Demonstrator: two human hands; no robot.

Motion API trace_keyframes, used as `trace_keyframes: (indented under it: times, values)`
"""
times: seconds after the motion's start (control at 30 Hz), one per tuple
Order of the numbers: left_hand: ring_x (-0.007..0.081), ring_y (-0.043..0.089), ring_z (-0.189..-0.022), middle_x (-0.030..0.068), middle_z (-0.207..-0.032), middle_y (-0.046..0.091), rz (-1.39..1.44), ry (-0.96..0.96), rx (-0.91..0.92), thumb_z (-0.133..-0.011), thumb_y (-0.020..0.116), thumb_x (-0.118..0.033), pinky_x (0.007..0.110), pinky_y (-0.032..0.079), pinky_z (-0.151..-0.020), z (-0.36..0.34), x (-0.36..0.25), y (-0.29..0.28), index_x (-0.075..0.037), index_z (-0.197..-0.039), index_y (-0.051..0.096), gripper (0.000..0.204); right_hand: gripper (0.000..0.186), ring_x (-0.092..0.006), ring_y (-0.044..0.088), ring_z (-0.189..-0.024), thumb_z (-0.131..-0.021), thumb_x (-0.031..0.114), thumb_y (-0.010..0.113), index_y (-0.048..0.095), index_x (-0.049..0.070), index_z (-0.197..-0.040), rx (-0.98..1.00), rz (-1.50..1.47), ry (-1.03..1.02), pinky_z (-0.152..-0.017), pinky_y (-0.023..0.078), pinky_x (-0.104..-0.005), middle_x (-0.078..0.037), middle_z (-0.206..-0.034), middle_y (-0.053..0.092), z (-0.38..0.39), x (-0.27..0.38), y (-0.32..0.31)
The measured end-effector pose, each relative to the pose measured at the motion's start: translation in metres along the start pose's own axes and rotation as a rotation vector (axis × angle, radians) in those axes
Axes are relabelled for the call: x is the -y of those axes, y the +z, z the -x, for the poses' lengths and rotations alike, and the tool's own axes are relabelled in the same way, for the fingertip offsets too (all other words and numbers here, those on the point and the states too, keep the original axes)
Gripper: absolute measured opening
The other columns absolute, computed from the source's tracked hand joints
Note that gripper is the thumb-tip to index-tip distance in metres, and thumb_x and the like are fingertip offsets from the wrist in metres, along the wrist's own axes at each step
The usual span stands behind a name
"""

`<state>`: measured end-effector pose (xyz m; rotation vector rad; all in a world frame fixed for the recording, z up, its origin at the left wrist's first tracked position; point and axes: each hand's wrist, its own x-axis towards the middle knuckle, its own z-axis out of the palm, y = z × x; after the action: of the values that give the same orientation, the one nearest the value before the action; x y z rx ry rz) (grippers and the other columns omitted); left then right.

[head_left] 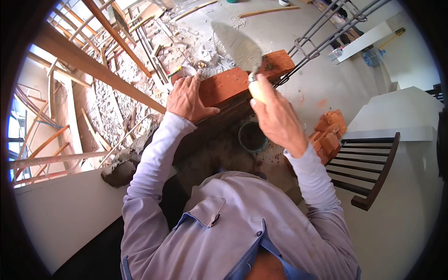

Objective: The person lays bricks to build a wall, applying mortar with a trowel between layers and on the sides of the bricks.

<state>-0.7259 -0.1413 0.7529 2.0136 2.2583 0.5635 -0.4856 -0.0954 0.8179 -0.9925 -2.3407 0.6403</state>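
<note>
My right hand [279, 114] is closed round the pale handle of a pointed trowel [240, 46]. The broad grey blade points away from me and reaches over the top of the brickwork. A red brick [224, 87] lies along the top of a low, dark wall, in front of my body. My left hand [189, 100] grips its left end, thumb on the near side and fingers toward the far side. To the right, another red brick [279, 64] lies in line with it, partly behind the trowel. The joint between the two is hidden by the blade and handle.
A round bucket [253, 137] stands below the wall, near me. Broken red bricks [329, 135] are piled at right beside a dark slatted railing [366, 161]. Steel rebar [322, 37] runs out past the wall's right end. Rubble [126, 74] and wooden props [93, 63] fill the left.
</note>
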Motion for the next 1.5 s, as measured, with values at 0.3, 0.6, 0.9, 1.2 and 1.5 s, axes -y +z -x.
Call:
trace_keyframes:
  times: [0.3,0.6,0.9,1.2,1.5]
  values:
    - [0.0301,0.057,-0.113,0.0121,-0.115,0.064,0.145,-0.043,-0.104,-0.059,0.086,-0.048,0.043,0.038,-0.103,0.026,0.022,0.021,-0.007,-0.130,0.053,0.089,0.056,-0.0467,0.060,-0.093,-0.095,0.016,0.054,0.033,0.001,-0.145,0.135,0.062,-0.043,-0.079,0.049,-0.0523,-0.028,-0.108,0.058,0.010,0.014,0.012]
    - [0.0276,0.056,-0.117,0.0082,-0.118,0.064,0.137,-0.080,-0.088,-0.059,0.085,-0.049,0.057,0.026,-0.112,0.027,0.022,0.023,-0.008,-0.131,0.053,0.089,0.062,-0.0483,0.060,-0.093,-0.092,0.012,0.056,0.029,0.002,-0.148,0.284,0.161,0.138,-0.077,0.049,-0.0534,-0.029,-0.110,0.057,0.010,0.041,0.032]
    - [0.0266,0.058,-0.114,0.0078,-0.117,0.065,0.145,-0.103,-0.109,-0.059,0.086,-0.046,0.056,0.027,-0.111,0.027,0.018,0.022,-0.009,-0.131,0.054,0.087,0.061,-0.0498,0.059,-0.089,-0.092,0.014,0.056,0.031,0.003,-0.147,0.260,0.126,0.109,-0.075,0.049,-0.0550,-0.029,-0.105,0.057,0.006,0.043,0.035]
    - [0.0259,0.058,-0.114,0.0080,-0.117,0.064,0.153,-0.093,-0.123,-0.059,0.085,-0.047,0.059,0.025,-0.112,0.034,0.023,0.029,-0.008,-0.132,0.052,0.088,0.061,-0.0490,0.060,-0.084,-0.094,0.015,0.054,0.028,0.005,-0.148,0.099,0.044,-0.043,-0.071,0.049,-0.0554,-0.028,-0.103,0.056,0.010,0.044,0.026]
    - [0.0254,0.059,-0.113,0.0068,-0.115,0.065,0.119,-0.075,-0.132,-0.060,0.085,-0.048,0.060,0.025,-0.111,0.035,0.020,0.029,-0.009,-0.132,0.052,0.088,0.059,-0.0492,0.061,-0.080,-0.093,0.015,0.056,0.031,0.003,-0.145,0.283,0.142,0.049,-0.068,0.051,-0.0544,-0.028,-0.101,0.057,0.013,0.046,0.034]
